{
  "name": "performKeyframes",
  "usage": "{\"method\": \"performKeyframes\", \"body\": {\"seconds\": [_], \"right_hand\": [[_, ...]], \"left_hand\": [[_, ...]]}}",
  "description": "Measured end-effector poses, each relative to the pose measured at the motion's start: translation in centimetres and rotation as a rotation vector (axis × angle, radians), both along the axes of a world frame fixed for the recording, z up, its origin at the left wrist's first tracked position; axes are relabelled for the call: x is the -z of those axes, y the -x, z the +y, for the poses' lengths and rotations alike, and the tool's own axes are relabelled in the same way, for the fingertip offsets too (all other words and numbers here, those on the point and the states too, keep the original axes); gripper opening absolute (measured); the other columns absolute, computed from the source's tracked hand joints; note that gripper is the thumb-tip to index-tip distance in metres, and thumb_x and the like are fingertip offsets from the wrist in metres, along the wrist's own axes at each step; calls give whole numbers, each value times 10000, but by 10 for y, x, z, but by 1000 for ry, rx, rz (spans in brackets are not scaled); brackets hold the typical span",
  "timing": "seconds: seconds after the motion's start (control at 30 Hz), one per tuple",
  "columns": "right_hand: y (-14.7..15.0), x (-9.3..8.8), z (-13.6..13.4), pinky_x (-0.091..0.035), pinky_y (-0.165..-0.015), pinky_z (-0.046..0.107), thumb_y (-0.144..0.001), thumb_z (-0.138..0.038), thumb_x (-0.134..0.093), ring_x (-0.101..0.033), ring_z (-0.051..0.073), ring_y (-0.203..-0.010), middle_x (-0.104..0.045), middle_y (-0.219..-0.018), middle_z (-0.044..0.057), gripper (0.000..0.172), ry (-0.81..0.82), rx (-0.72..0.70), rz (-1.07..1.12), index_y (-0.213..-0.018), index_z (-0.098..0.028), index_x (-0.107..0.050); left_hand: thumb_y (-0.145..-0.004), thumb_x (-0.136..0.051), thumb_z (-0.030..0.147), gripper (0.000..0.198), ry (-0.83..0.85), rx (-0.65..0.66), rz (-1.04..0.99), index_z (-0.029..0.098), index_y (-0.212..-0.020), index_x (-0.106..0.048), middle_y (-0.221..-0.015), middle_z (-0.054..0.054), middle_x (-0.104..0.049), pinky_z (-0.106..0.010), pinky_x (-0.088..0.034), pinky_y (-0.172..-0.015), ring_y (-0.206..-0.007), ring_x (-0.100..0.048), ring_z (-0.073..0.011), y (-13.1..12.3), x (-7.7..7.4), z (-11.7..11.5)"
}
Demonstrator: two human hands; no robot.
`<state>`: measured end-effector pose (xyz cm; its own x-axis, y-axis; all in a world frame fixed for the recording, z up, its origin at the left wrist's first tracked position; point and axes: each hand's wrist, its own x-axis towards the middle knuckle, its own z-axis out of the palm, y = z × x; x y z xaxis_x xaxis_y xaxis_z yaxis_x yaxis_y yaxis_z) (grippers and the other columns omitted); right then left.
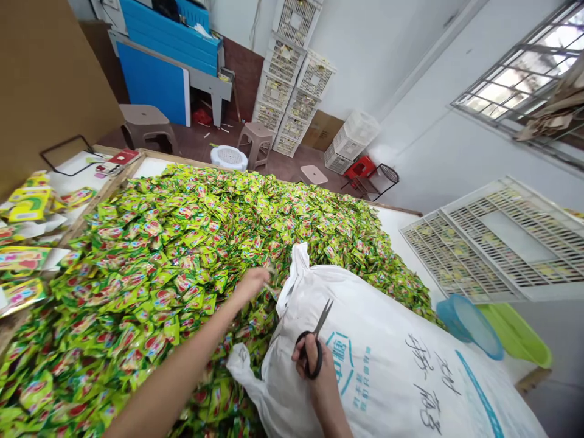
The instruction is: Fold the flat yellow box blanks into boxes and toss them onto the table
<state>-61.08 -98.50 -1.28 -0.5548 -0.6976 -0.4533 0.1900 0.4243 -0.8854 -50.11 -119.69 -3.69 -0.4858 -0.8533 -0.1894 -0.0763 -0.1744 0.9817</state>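
Observation:
A big white woven sack (387, 328) with blue print and black handwriting lies on a heap of small green candy packets (182, 243). My right hand (314, 365) rests over the sack, its fingers through the black handles of a pair of scissors (323, 319). The scissor blades are slightly apart and point away from me. My left hand (256, 281) is closed just left of the sack's gathered corner (298, 261). A small thin piece shows at its fingertips, too blurred to name.
Wooden edging surrounds the heap, with larger packets (30, 204) at left. A white crate (497, 237), a blue basin (469, 325) and a green basin (515, 334) stand at right. Stacked crates (278, 85), stools (259, 135) and a blue machine (168, 36) stand behind.

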Motion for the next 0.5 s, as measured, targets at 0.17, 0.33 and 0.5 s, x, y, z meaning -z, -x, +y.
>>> {"method": "performKeyframes", "body": {"seconds": [0.17,0.33,0.5], "right_hand": [[-6,-9,0,-238,-377,219,-632,-788,-536,-356,74,-367,-523,-489,3,610,13,1,16,-596,-180,-512],[-19,-25,13,-218,-396,223,-708,-745,-504,-327,68,-384,-487,-483,-19,582,-5,4,58,-633,-168,-529],[-25,-20,45,-208,-381,223,-716,-728,-512,-327,64,-375,-528,-518,-5,565,-59,36,51,-646,-168,-523]], "left_hand": [[-845,-430,427,278,123,-280,14,195,-703,-488,-591,42,-400,-220,-287,-520,-516,-330,-89,-99,-57,-33],[-762,-567,381,237,110,175,-270,166,-662,-561,-547,22,-505,-261,-338,-538,-533,-456,-130,-51,-5,64],[-830,-600,328,243,84,397,-331,147,-677,-548,-632,31,-532,-255,-424,-612,-596,-500,-103,-4,52,129]]}}
